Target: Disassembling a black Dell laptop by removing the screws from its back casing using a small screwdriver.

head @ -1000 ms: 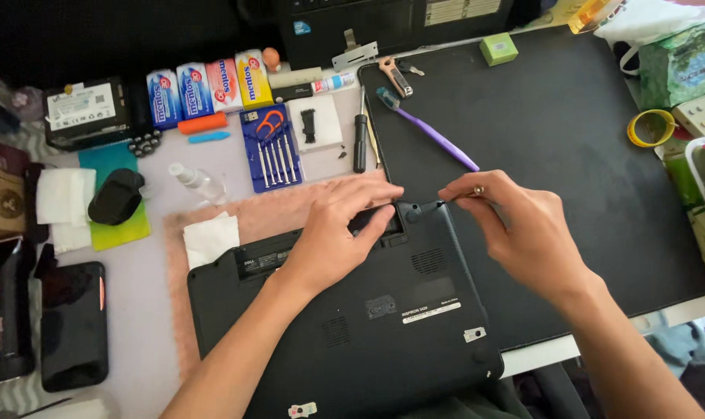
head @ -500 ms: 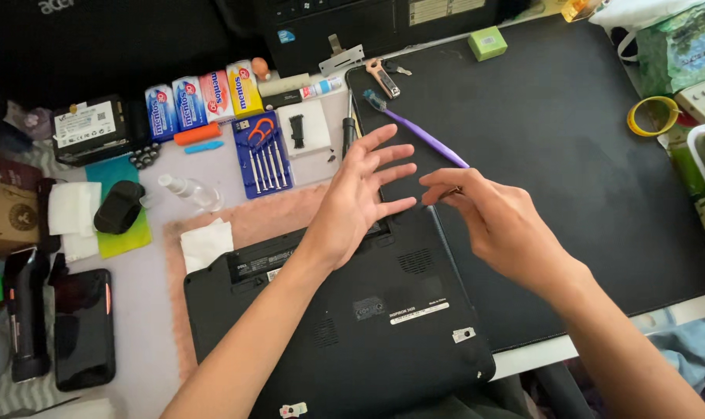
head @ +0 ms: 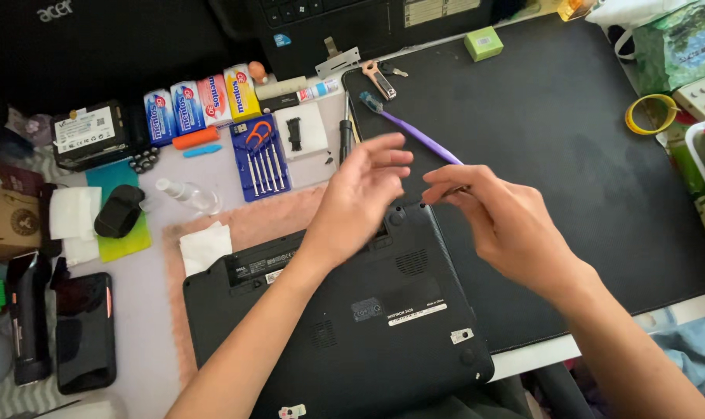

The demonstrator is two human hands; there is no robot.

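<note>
1. The left hand (head: 360, 198) hovers above the top edge of the laptop (head: 345, 318), fingers spread and slightly curled, palm turned to the right; it holds nothing.
2. The right hand (head: 500, 225) is just beside it, thumb and forefinger pinched together near the fingertips; whether something small sits between them cannot be told.
3. The laptop lies upside down at the front of the tabletop (head: 147, 365), black underside up, its right part resting on the black mat (head: 570, 132) and its upper left corner over a pink cloth (head: 251, 225).
4. A purple toothbrush (head: 415, 132) lies on the mat just beyond the two hands, bristles away from the person.
5. A black screwdriver (head: 345, 132) lies at the mat's left edge, near the left hand's fingertips.
6. Left of it sits a blue screwdriver set (head: 261, 159), with four candy rolls (head: 201, 101) behind.
7. A white tissue (head: 205, 247) lies beside the laptop's left corner.
8. A yellow tape ring (head: 651, 114) rests at the mat's far right.
</note>
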